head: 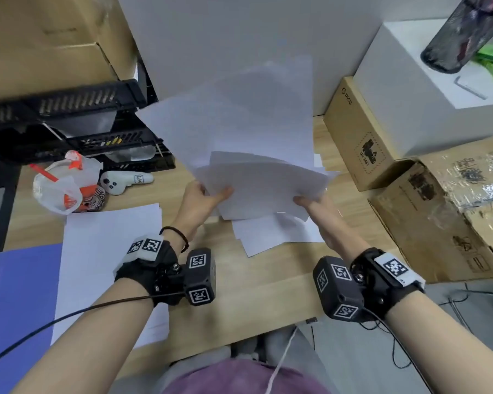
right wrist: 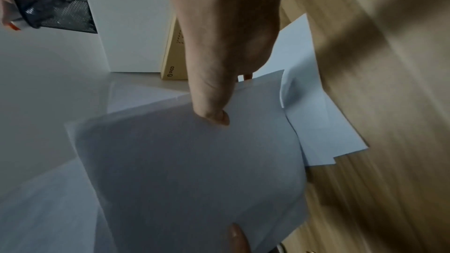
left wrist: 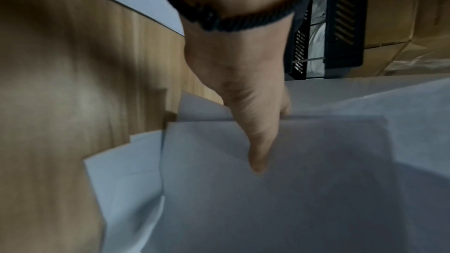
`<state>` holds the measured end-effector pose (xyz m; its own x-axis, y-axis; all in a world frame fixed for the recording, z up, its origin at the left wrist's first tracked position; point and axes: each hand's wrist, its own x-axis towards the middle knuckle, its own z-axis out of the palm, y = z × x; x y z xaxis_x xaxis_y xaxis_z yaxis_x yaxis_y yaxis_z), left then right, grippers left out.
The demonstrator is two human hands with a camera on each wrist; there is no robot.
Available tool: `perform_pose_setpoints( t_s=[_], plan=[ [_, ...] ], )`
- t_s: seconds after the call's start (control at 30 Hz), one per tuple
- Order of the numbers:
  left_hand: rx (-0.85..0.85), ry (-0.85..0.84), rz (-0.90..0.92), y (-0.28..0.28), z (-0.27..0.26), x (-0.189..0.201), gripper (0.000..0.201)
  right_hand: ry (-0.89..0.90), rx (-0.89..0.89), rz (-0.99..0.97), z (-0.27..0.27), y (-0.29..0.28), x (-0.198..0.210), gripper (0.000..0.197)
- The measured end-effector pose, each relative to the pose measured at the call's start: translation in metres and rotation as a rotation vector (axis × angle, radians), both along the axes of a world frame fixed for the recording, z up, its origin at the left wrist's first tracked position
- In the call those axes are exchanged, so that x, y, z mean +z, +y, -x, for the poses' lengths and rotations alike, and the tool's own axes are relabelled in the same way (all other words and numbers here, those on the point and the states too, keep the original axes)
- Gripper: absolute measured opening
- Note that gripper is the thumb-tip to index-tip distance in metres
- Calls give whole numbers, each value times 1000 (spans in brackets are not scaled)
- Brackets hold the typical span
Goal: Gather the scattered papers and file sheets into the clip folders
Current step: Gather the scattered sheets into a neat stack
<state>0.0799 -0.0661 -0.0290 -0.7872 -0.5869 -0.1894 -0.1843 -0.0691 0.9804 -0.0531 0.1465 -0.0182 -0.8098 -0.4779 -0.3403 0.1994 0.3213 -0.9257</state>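
Observation:
Both hands hold a loose, fanned bundle of white sheets point(head: 239, 132) point(left wrist: 280, 189) point(right wrist: 190, 170) raised above the wooden desk point(head: 254, 285). My left hand point(head: 204, 199) point(left wrist: 255, 138) pinches the bundle's near left edge, thumb on top. My right hand point(head: 310, 204) point(right wrist: 214, 103) pinches its near right edge, thumb over the front sheet. A few more white sheets point(head: 271, 234) point(right wrist: 316, 122) lie on the desk under the bundle. Other white sheets point(head: 106, 251) rest at the left, overlapping a blue folder point(head: 17, 308) at the desk's left edge.
Black stacked trays point(head: 77, 129) stand at the back left, with a plastic bag with a cup point(head: 66, 186) and a white controller point(head: 123, 182) in front. Cardboard boxes point(head: 439, 217) and a white box point(head: 427, 89) with a mesh pen holder point(head: 458, 35) crowd the right.

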Motion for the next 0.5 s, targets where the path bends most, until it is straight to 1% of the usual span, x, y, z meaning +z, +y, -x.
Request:
perform_pose_setpoints(
  t_s=[0.07, 0.13, 0.2, 0.27, 0.37, 0.43, 0.5],
  plan=[
    [3, -33, -20, 5, -11, -9, 29, -2, -11, -8, -7, 4, -6, 38],
    [-4, -39, -30, 8, -16, -13, 26, -12, -37, -23, -9, 6, -10, 35],
    [-37, -29, -3, 9, -17, -13, 20, 0, -60, -52, -10, 3, -10, 33],
    [-64, -25, 21, 9, -15, -10, 18, 8, -76, -69, -9, -1, -8, 31],
    [-68, -24, -25, 4, -9, -6, 25, 30, -63, -69, -9, -9, 4, 25],
    [-33, -4, -89, 1, -8, -6, 30, 33, -78, -68, -8, -11, 8, 26],
    [-3, 6, -150, 0, -10, -12, 39, 26, -76, -51, -9, -10, 5, 30]
  ],
)
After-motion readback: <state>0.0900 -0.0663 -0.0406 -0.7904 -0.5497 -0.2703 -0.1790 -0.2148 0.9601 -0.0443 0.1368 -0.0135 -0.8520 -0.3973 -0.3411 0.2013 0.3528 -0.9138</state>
